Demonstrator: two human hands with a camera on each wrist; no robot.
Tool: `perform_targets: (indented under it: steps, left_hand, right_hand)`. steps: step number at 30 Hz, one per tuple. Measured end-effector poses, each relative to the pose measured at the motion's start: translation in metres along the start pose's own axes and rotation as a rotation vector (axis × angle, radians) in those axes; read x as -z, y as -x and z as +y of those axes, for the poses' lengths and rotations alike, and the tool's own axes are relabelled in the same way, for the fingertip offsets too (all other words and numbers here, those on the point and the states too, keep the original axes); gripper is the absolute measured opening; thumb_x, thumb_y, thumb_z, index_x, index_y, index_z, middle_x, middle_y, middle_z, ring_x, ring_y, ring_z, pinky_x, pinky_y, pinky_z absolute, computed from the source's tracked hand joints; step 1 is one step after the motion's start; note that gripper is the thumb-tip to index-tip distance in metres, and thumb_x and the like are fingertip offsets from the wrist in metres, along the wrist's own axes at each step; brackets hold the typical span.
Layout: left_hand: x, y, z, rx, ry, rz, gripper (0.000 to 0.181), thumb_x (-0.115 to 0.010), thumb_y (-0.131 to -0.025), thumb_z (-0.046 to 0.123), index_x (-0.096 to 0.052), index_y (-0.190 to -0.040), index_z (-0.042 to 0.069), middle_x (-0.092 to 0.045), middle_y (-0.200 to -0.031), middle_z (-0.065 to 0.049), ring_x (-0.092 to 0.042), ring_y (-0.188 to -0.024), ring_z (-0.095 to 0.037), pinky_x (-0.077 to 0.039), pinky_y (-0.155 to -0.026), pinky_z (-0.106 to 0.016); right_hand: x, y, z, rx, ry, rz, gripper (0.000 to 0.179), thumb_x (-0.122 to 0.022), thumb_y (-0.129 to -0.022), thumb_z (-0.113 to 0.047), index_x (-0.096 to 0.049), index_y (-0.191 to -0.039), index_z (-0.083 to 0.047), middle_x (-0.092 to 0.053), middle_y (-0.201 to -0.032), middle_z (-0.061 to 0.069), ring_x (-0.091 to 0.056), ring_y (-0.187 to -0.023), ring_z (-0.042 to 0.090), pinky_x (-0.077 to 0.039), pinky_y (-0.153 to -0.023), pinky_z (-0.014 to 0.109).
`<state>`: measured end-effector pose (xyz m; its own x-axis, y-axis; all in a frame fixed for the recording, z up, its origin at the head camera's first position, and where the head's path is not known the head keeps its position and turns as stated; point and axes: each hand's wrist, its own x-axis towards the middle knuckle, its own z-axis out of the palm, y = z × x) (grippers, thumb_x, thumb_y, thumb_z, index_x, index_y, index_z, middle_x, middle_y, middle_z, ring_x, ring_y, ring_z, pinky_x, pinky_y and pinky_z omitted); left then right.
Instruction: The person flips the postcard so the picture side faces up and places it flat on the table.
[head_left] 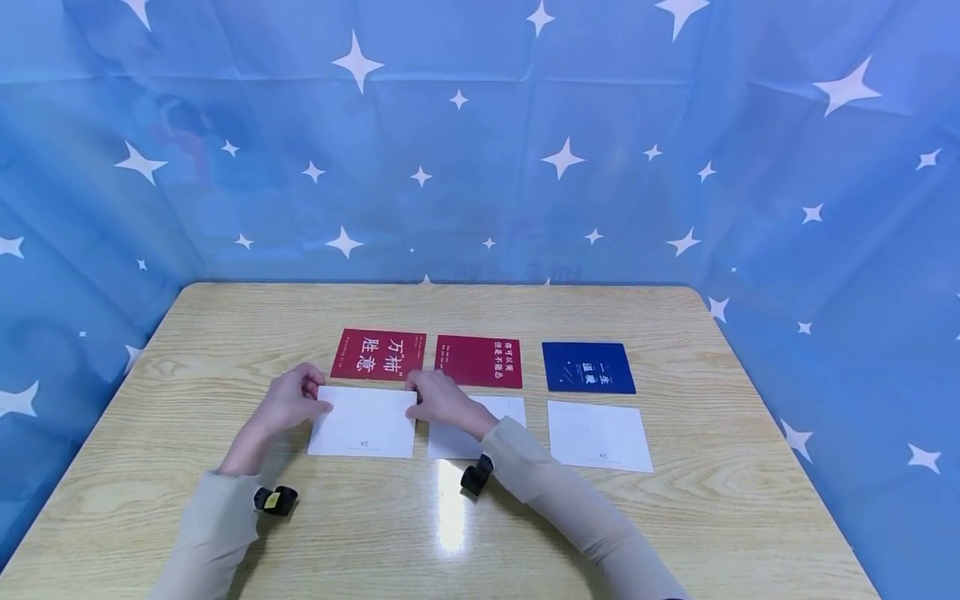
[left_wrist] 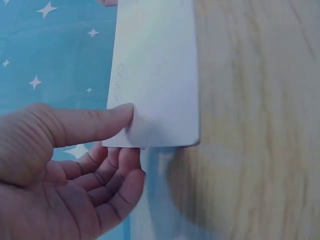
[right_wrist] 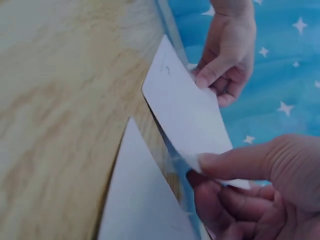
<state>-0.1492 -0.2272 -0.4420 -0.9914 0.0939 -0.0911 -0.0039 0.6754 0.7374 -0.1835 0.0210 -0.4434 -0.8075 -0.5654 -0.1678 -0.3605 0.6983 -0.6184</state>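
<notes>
My left hand (head_left: 294,397) pinches the near white card (head_left: 362,422) between thumb and fingers towards its 10 o'clock corner; my right hand (head_left: 444,398) pinches it towards 2 o'clock. From that card, a lettered red card (head_left: 378,356) lies at 12 o'clock, a darker red card (head_left: 480,361) at 2, the middle white card (head_left: 453,442) at 3, partly hidden by my right arm. Farther towards 3 lies another white card (head_left: 600,435), a blue card (head_left: 588,367) at its 12.

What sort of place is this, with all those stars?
Probably an indoor spot set up for filming tabletop work. A creased blue star-patterned backdrop surrounds the wood-grain table, and a small black camera sits at each of the person's wrists. What the wider room is, the pictures don't show.
</notes>
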Motion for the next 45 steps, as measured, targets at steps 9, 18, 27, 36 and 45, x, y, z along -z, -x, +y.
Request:
perform_targets:
  steps: [9, 18, 27, 36, 45]
  left_hand:
    - [0.012, 0.012, 0.004, -0.032, 0.093, 0.061, 0.025, -0.066, -0.078, -0.006, -0.054, -0.099, -0.009, -0.056, -0.085, -0.013, -0.05, -0.075, -0.018, -0.044, -0.059, -0.019]
    - [0.021, 0.02, 0.007, -0.04, 0.106, 0.091, 0.015, -0.066, -0.08, -0.003, -0.058, -0.092, -0.006, -0.059, -0.082, -0.011, -0.051, -0.071, -0.015, -0.044, -0.057, -0.021]
    - [0.026, 0.029, 0.007, -0.073, 0.165, 0.136, 0.006, -0.069, -0.081, 0.0, -0.064, -0.082, 0.001, -0.062, -0.08, -0.008, -0.052, -0.066, -0.01, -0.044, -0.055, -0.022]
    - [0.028, 0.04, -0.004, -0.147, 0.287, 0.066, 0.009, -0.059, -0.083, -0.009, -0.066, -0.088, -0.005, -0.067, -0.089, -0.006, -0.06, -0.075, -0.008, -0.05, -0.062, -0.026]
    - [0.023, 0.046, -0.012, -0.155, 0.3, 0.028, 0.018, -0.064, -0.085, -0.001, -0.064, -0.101, -0.008, -0.066, -0.093, -0.009, -0.06, -0.076, -0.009, -0.051, -0.062, -0.024]
  right_hand:
    - [0.006, 0.007, 0.002, 0.104, -0.183, 0.066, 0.027, -0.068, -0.08, -0.001, -0.056, -0.104, 0.001, -0.057, -0.073, 0.002, -0.05, -0.062, 0.008, -0.044, -0.056, 0.017]
    - [0.01, 0.011, 0.001, 0.139, -0.257, 0.106, 0.021, -0.067, -0.081, 0.001, -0.06, -0.101, 0.001, -0.057, -0.078, 0.004, -0.054, -0.069, 0.009, -0.046, -0.06, 0.018]
    - [0.014, 0.018, -0.001, 0.195, -0.321, 0.145, 0.01, -0.069, -0.083, -0.003, -0.067, -0.092, 0.002, -0.064, -0.081, 0.005, -0.055, -0.069, 0.009, -0.047, -0.062, 0.018]
    - [0.013, 0.025, -0.004, 0.242, -0.389, 0.157, 0.006, -0.066, -0.083, 0.002, -0.071, -0.086, -0.001, -0.068, -0.081, 0.007, -0.059, -0.066, 0.008, -0.049, -0.06, 0.018]
    - [0.012, 0.031, -0.002, 0.348, -0.347, 0.155, 0.013, -0.062, -0.083, 0.008, -0.072, -0.087, -0.001, -0.068, -0.09, 0.009, -0.06, -0.081, 0.013, -0.05, -0.069, 0.018]
